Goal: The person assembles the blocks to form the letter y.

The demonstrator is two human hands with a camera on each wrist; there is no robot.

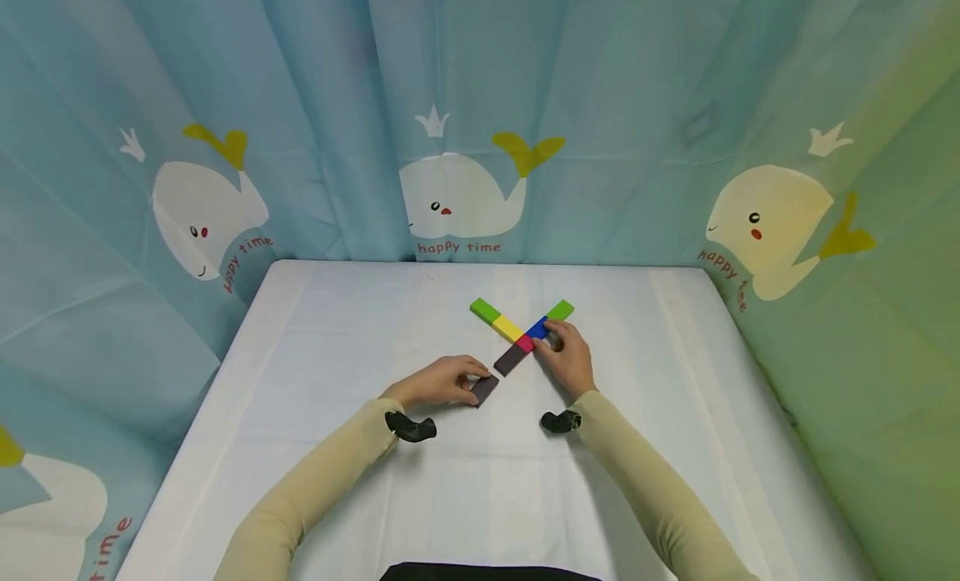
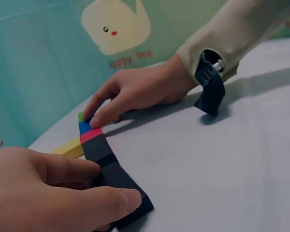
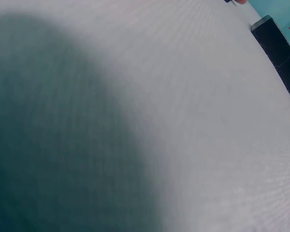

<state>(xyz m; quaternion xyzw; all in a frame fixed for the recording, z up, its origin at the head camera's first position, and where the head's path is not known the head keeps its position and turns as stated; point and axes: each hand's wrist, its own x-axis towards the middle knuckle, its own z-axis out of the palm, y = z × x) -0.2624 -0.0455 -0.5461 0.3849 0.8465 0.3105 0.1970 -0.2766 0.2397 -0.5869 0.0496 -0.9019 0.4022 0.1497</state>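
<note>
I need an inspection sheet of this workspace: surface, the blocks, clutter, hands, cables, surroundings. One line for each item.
Surface: white table, covered by a smooth cloth.
Job's things: flat blocks laid as a cross; lime block, yellow block, blue block, green block, red block, dark block; loose dark block lies apart.
Clutter: nothing seen.
Hands: left hand pinches the loose dark block; right hand rests its fingers on the blue block.
Cables: nothing seen; black wrist cameras only.
Surroundings: blue whale-print curtain on three sides.
</note>
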